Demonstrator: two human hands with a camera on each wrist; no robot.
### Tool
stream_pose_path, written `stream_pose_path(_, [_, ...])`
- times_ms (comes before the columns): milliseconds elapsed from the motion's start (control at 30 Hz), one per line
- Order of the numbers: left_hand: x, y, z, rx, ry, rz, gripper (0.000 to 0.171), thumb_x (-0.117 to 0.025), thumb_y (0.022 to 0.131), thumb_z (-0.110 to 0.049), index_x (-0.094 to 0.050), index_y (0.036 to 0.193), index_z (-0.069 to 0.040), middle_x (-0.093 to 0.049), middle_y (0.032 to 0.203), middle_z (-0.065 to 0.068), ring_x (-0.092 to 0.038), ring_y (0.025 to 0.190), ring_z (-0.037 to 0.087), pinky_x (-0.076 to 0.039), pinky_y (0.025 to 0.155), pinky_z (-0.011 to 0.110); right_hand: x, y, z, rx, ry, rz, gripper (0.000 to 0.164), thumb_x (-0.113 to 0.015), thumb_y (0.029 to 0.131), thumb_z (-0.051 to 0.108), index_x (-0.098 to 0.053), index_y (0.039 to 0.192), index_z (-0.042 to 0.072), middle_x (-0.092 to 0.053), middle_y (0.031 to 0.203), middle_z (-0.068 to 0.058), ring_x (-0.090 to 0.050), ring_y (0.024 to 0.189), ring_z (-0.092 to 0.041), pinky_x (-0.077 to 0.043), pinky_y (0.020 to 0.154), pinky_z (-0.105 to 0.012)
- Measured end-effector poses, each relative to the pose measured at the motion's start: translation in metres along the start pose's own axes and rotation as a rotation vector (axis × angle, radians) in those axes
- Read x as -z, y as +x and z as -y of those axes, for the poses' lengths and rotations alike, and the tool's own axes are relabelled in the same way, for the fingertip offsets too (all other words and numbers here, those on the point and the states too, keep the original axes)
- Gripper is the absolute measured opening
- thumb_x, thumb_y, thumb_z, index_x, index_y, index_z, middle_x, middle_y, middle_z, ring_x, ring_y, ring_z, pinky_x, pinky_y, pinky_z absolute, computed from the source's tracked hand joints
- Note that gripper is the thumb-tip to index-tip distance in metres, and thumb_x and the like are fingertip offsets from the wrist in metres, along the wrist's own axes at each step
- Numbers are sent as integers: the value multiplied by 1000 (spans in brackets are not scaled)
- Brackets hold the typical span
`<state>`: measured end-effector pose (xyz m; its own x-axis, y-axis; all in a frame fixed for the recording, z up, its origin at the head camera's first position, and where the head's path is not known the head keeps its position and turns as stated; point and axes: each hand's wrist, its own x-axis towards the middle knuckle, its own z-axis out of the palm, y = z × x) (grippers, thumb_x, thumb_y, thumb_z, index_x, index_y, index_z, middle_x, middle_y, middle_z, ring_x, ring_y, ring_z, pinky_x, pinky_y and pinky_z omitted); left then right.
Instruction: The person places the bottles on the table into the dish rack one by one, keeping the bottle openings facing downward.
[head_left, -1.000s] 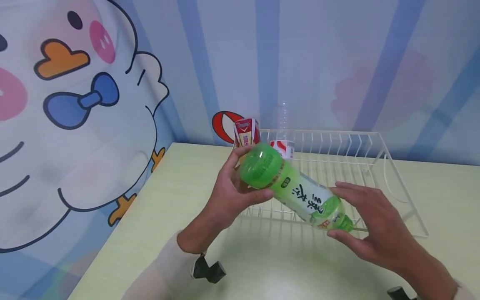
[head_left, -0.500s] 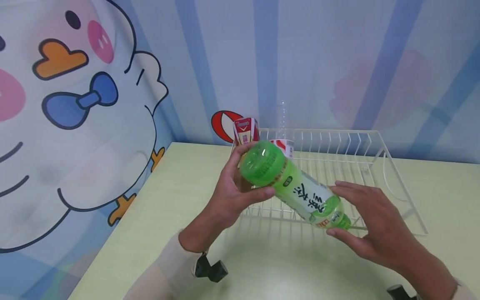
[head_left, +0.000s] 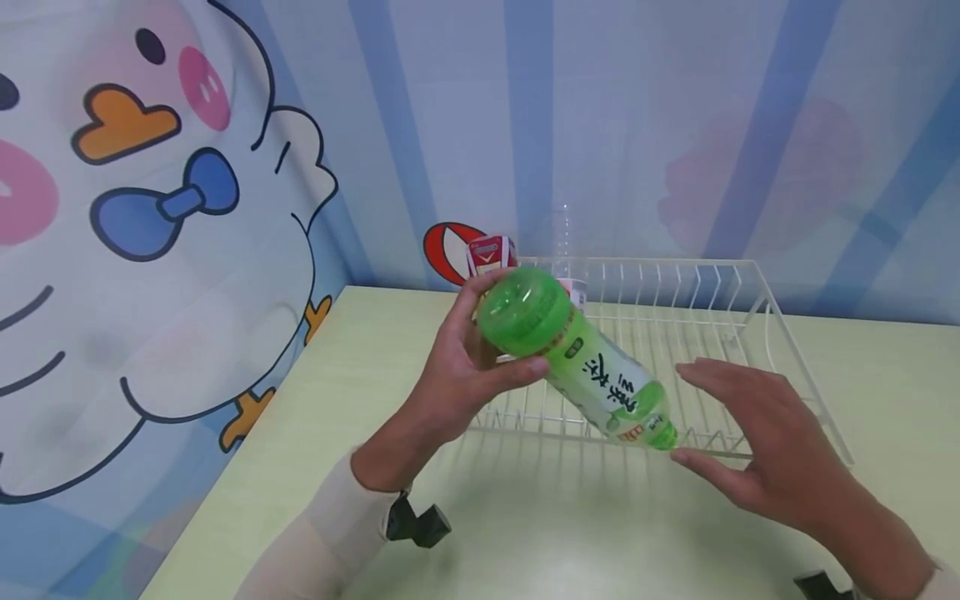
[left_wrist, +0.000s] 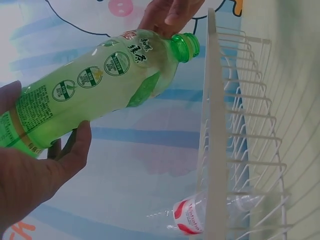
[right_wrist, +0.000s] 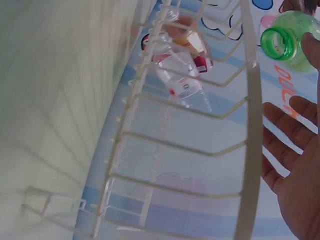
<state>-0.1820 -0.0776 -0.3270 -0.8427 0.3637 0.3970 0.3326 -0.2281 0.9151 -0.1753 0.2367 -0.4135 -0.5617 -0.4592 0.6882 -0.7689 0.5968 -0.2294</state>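
Observation:
My left hand [head_left: 457, 375] grips a green tea bottle [head_left: 600, 375] round its wide base end, thumb across the near side. The bottle hangs tilted in front of the wire rack, its narrow green neck end pointing down to the right. In the left wrist view, the pale green bottle [left_wrist: 100, 85] shows its round printed badges, and the fingers hold it at the lower left. My right hand [head_left: 780, 458] is just off the neck end, thumb and fingers spread apart with nothing between them. The right wrist view shows the bottle's green neck [right_wrist: 278, 44] near its fingertips.
A white wire rack [head_left: 675, 262] stands on the pale table [head_left: 360, 350] before a cartoon-printed backdrop. At the rack's left end are a clear plastic bottle with a red-and-white label [left_wrist: 188, 216] and a red container [head_left: 491, 252], partly hidden behind the green bottle.
The tea bottle has shifted slightly up and left in my left hand. My right hand has drawn away to the right from the neck end, leaving a gap.

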Motion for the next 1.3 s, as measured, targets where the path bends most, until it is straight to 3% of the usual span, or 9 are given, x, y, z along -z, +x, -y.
stream_pose_path(200, [0, 9, -2, -14, 46, 43, 82, -83, 83, -28, -33, 147, -17, -49, 141, 14, -51, 128, 34, -52, 93, 53, 5, -17, -14, -59, -69, 27, 83, -45, 92, 73, -57, 135, 3, -60, 132, -16, -52, 120, -36, -33, 104, -36])
stream_pose_path(500, [-5, 26, -16, -56, 74, 80, 78, -82, 82, -17, -35, 145, -15, -49, 140, 14, -53, 125, 36, -53, 91, 55, 12, -28, -30, -92, -120, -8, 84, -40, 94, 71, -58, 129, -3, -60, 126, -23, -53, 115, -43, -39, 86, -58])
stream_pose_path(733, [-13, 48, -25, -59, 145, 110, 77, -73, 82, 3, -35, 147, -15, -51, 137, 13, -58, 120, 33, -54, 91, 50, 18, -37, -42, -146, -157, -10, 74, -60, 90, 61, -58, 129, -2, -60, 126, -26, -54, 114, -45, -39, 86, -63])
stream_pose_path(800, [-15, 56, -25, -61, 183, 121, 77, -71, 83, 5, -34, 147, -14, -52, 136, 13, -60, 119, 31, -55, 90, 48, 19, -40, -45, -151, -167, -17, 74, -61, 90, 60, -57, 129, -3, -60, 125, -27, -54, 114, -46, -39, 87, -64])
stream_pose_path(933, [-16, 74, -23, -53, 241, 136, 75, -71, 85, 1, -34, 148, -15, -54, 133, 12, -63, 115, 28, -56, 88, 46, 20, -44, -52, -164, -173, -14, 71, -63, 90, 55, -56, 129, -4, -59, 126, -26, -51, 117, -48, -38, 90, -66])
stream_pose_path(1100, [-14, 89, -17, -31, 273, 112, 74, -72, 86, -3, -34, 148, -17, -53, 132, 11, -63, 113, 28, -56, 87, 46, 19, -47, -56, -231, -149, 47, 63, -69, 90, 40, -53, 133, -3, -53, 134, -29, -42, 130, -51, -31, 98, -70])
stream_pose_path(1300, [-10, 102, -5, 59, 310, 94, 74, -75, 86, -7, -35, 147, -22, -53, 133, 9, -62, 115, 27, -56, 85, 46, 14, -53, -55, -269, -141, 83, 63, -64, 94, 42, -50, 135, -4, -45, 140, -33, -29, 141, -50, -26, 98, -73])
